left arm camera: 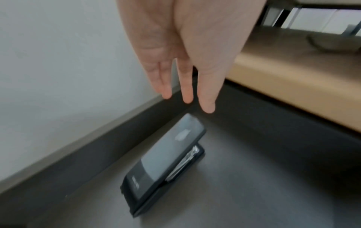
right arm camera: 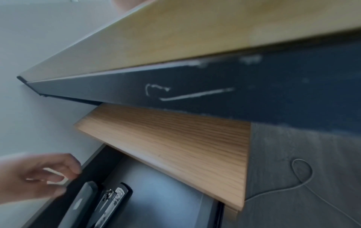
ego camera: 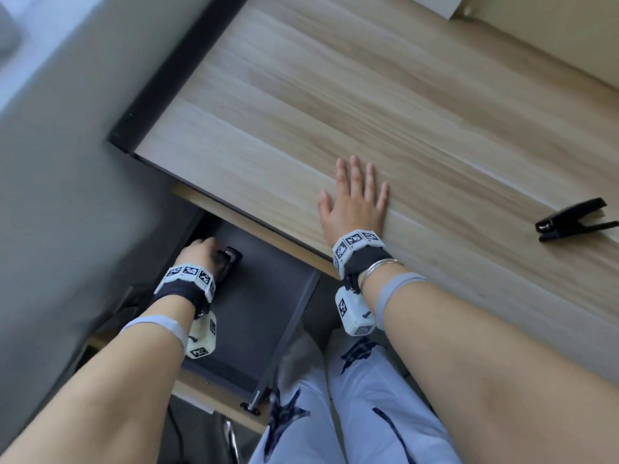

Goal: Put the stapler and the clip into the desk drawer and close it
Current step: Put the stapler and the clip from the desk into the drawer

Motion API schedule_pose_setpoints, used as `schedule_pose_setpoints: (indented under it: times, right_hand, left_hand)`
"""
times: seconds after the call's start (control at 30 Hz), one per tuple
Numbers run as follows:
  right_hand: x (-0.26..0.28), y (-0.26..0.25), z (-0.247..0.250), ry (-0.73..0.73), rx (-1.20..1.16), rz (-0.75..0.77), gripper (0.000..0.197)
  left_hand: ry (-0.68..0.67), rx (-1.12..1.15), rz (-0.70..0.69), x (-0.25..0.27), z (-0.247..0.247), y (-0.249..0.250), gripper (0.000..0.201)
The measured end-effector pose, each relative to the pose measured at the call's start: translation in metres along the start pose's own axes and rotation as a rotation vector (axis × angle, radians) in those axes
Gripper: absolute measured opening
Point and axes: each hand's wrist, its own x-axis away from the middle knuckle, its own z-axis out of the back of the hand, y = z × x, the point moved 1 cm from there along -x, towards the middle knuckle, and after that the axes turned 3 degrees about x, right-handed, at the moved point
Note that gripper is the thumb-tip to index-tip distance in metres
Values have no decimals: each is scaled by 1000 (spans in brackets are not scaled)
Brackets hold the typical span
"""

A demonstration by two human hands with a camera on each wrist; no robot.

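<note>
The black stapler [left arm camera: 166, 162] lies on the floor of the open dark grey drawer [ego camera: 261, 316], close to its left wall. My left hand [left arm camera: 187, 92] hovers just above the stapler's far end with fingers straight and nothing in them. In the head view the left hand [ego camera: 201, 252] partly covers the stapler [ego camera: 229, 259]. My right hand [ego camera: 355, 195] rests flat, fingers spread, on the wooden desk top [ego camera: 335, 95] near its front edge. The black clip [ego camera: 574, 219] lies on the desk at the far right, well away from both hands.
A grey wall [ego camera: 67, 162] runs along the left of the desk and drawer. The wooden drawer front [ego camera: 214, 400] is pulled out over my lap. A thin cable [right arm camera: 300, 177] lies on the grey floor under the desk.
</note>
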Motion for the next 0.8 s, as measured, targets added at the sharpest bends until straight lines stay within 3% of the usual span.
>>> schedule_pose_setpoints:
  times: [0.2, 0.33, 0.53, 0.7, 0.8]
  right_hand:
    - [-3, 19, 17, -167, -67, 98, 62]
    - [-8, 49, 44, -244, -102, 94, 57]
    - [-13, 132, 88, -237, -20, -240, 40]
    - [-13, 217, 112, -308, -40, -591, 39]
    - [-13, 257, 114, -273, -114, -738, 44]
  left_hand:
    - [48, 2, -64, 48, 62, 37, 23]
    - [93, 23, -141, 78, 101, 90, 26]
    - [92, -13, -291, 98, 131, 177, 19]
    - [56, -16, -397, 101, 120, 245, 23]
    - [34, -8, -467, 100, 103, 281, 18]
